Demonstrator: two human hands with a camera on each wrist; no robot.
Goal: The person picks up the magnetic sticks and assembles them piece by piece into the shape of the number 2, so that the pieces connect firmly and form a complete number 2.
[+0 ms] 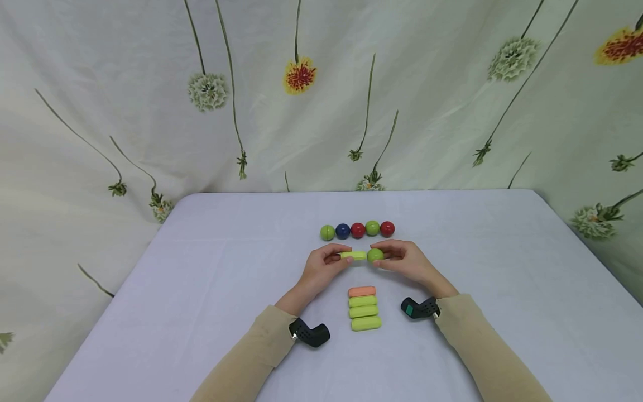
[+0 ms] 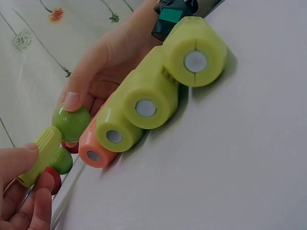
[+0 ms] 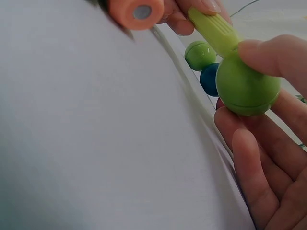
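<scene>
Between thumb and fingers, my left hand [image 1: 321, 267] pinches a yellow-green magnetic rod [image 1: 356, 255]. My right hand [image 1: 406, 260] grips a green ball [image 1: 374, 255] the same way. Rod and ball meet end to end; in the right wrist view the rod's tip [image 3: 229, 42] is right at the ball [image 3: 247, 85]. Nearer me lie several more rods side by side: an orange one [image 1: 361, 291] at the far end, then yellow-green ones [image 1: 364, 312]. Round grey metal discs show in their ends [image 2: 146, 108] in the left wrist view.
Beyond my hands stands a row of balls: green [image 1: 327, 233], blue [image 1: 342, 231], red [image 1: 358, 230], green [image 1: 372, 228] and red [image 1: 387, 228]. A pale cloth covers the table [image 1: 201, 290]. Behind it hangs a flower-printed curtain [image 1: 427, 84].
</scene>
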